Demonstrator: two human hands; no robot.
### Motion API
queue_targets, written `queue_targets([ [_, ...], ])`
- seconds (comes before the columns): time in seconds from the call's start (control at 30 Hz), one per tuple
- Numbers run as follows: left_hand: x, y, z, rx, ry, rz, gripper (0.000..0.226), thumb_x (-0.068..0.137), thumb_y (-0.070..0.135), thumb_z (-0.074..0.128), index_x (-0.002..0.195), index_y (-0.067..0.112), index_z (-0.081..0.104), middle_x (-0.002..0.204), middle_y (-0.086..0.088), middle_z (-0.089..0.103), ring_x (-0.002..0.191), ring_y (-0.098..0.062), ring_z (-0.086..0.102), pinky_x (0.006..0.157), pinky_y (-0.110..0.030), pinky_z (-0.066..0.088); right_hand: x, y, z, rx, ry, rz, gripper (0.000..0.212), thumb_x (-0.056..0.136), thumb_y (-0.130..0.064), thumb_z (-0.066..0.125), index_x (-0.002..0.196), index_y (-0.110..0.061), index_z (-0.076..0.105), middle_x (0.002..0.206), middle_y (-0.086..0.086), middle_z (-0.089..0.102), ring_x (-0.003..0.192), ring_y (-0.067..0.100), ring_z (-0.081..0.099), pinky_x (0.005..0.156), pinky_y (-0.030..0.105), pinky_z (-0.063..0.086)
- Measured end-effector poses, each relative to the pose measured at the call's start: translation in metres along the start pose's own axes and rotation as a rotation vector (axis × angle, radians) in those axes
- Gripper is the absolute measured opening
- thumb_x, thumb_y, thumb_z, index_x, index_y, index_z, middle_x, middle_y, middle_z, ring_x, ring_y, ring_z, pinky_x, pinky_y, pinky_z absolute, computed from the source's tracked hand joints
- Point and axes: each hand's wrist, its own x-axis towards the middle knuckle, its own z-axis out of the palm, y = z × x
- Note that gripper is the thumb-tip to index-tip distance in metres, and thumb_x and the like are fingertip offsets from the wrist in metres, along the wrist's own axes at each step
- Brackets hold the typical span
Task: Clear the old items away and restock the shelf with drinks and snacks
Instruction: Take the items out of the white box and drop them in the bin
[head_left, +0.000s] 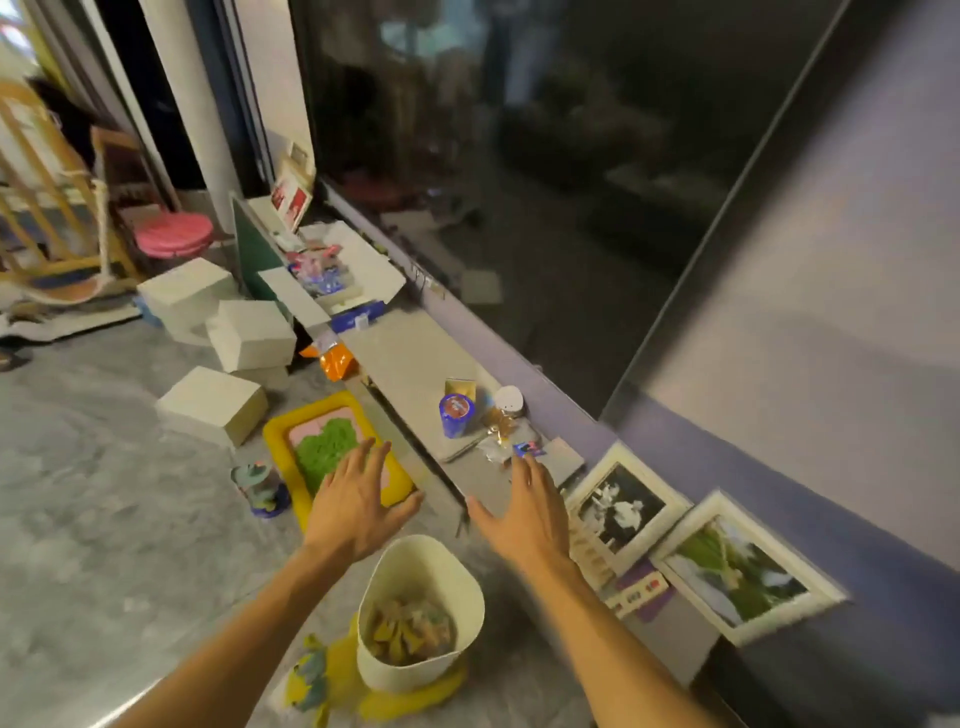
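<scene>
Blue cup beyond right hand

Both hands reach forward with fingers spread, holding nothing: the left hand over a yellow tray, the right hand over the low shelf near a blue cup.

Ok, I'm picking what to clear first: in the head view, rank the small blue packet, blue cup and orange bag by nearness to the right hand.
1. The small blue packet, on the shelf just ahead of the right hand.
2. The blue cup, farther along the shelf, to the left.
3. The orange bag, farthest, by the shelf's front edge.
</scene>
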Motion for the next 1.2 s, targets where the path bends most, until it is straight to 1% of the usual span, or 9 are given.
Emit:
queue_targets([
  [0.1,0.002,0.044,-0.051,-0.018,0.032,0.135,0.1,0.085,0.089,0.043,0.16,0.024,0.035,0.167,-0.005,0.036,0.15,-0.028,0.039,0.119,-0.051,0.04,-0.027,-0.007,-0.07,0.003,0.152,0.07,0.097,0.089,-0.081,0.053,0.158,-0.015,0.039,0.16,0.011,0.045,0.145,0.029,0.045,0.113,0.04,0.045],
  [0.3,-0.021,0.147,-0.109,-0.044,0.002,0.38,0.096,0.088,0.088,0.042,0.16,0.025,0.035,0.167,-0.004,0.036,0.149,-0.029,0.042,0.121,-0.051,0.037,-0.104,0.014,-0.17,0.037,0.271,0.264,0.104,0.092,-0.081,0.05,0.167,-0.014,0.023,0.174,0.012,0.024,0.158,0.034,0.028,0.124,0.048,0.036],
  [0.4,-0.046,0.203,-0.112,-0.046,-0.036,0.475,0.099,0.087,0.09,0.038,0.161,0.024,0.034,0.169,-0.005,0.034,0.15,-0.031,0.041,0.121,-0.053,0.039,-0.15,0.041,-0.2,0.025,0.346,0.38,0.107,0.091,-0.084,0.048,0.167,-0.014,0.022,0.174,0.012,0.025,0.158,0.035,0.029,0.125,0.049,0.035],
  [0.5,-0.08,0.258,-0.105,-0.038,-0.068,0.583,0.101,0.087,0.091,0.037,0.161,0.022,0.034,0.17,-0.006,0.032,0.151,-0.032,0.04,0.121,-0.054,0.038,-0.206,0.074,-0.225,0.036,0.405,0.468,0.107,0.091,-0.082,0.05,0.167,-0.012,0.022,0.174,0.012,0.025,0.157,0.035,0.03,0.124,0.049,0.035],
  [0.6,-0.12,0.311,-0.093,-0.045,-0.061,0.679,0.1,0.086,0.091,0.036,0.158,0.021,0.038,0.164,-0.007,0.04,0.146,-0.031,0.044,0.118,-0.054,0.042,-0.266,0.114,-0.244,0.052,0.45,0.561,0.106,0.093,-0.079,0.053,0.167,-0.011,0.022,0.174,0.013,0.024,0.158,0.034,0.029,0.125,0.049,0.034],
  [0.77,-0.2,0.397,-0.063,-0.046,-0.111,0.78,0.1,0.087,0.092,0.032,0.159,0.023,0.035,0.166,-0.009,0.038,0.147,-0.034,0.043,0.12,-0.057,0.038,-0.371,0.191,-0.269,0.015,0.489,0.716,0.106,0.094,-0.08,0.051,0.169,-0.013,0.019,0.176,0.011,0.02,0.16,0.033,0.025,0.126,0.048,0.032],
  [1.0,-0.305,0.494,-0.009,-0.031,-0.147,0.839,0.099,0.088,0.091,0.027,0.157,0.022,0.04,0.163,-0.008,0.042,0.147,-0.033,0.044,0.119,-0.053,0.039,-0.487,0.281,-0.285,-0.036,0.534,0.881,0.101,0.093,-0.08,0.049,0.165,-0.012,0.029,0.172,0.011,0.031,0.155,0.033,0.034,0.122,0.047,0.037],
  [1.1,-0.33,0.525,0.01,-0.03,-0.18,0.835,0.107,0.082,0.095,0.021,0.156,0.021,0.042,0.162,-0.008,0.042,0.146,-0.033,0.044,0.12,-0.054,0.038,-0.511,0.316,-0.283,-0.051,0.547,0.962,0.099,0.089,-0.083,0.048,0.158,-0.013,0.039,0.161,0.012,0.046,0.144,0.033,0.047,0.116,0.046,0.044],
  [1.2,-0.342,0.553,0.03,-0.018,-0.207,0.846,0.11,0.08,0.097,0.018,0.156,0.021,0.041,0.162,-0.007,0.04,0.147,-0.033,0.042,0.12,-0.053,0.038,-0.52,0.346,-0.277,-0.027,0.545,1.01,0.098,0.087,-0.086,0.047,0.156,-0.016,0.041,0.155,0.008,0.051,0.141,0.031,0.05,0.113,0.044,0.048],
])
